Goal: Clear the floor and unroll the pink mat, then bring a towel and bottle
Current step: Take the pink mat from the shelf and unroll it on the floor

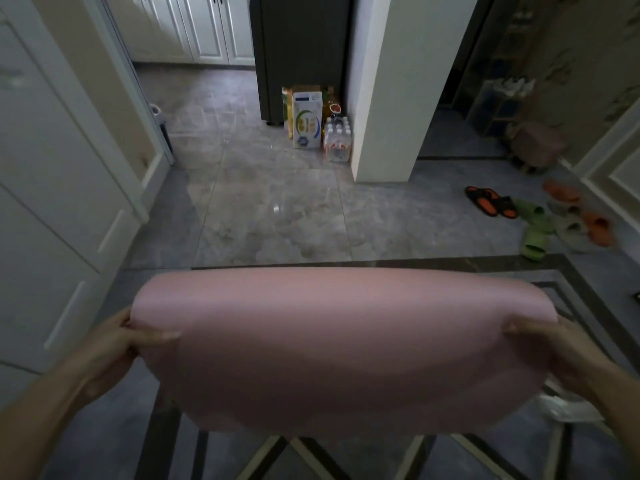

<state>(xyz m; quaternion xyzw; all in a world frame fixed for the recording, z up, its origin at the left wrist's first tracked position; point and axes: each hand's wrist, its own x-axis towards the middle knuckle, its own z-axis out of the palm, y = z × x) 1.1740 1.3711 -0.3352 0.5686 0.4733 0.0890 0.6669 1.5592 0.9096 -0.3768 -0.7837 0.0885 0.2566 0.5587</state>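
The pink mat (339, 344) is held up in front of me above the tiled floor, its far edge curling over and its lower part hanging toward me. My left hand (114, 344) pinches the mat's left edge, thumb on top. My right hand (550, 351) grips the right edge the same way. A shrink-wrapped pack of water bottles (337, 138) stands far ahead beside a white pillar. No towel is in view.
White cartons (306, 119) stand next to the bottle pack by a dark fridge (298, 53). Several slippers (540, 220) lie on the floor at the right. A white pillar (388, 91) rises ahead, and white doors (52, 168) line the left. A white bag (561, 407) lies under my right arm.
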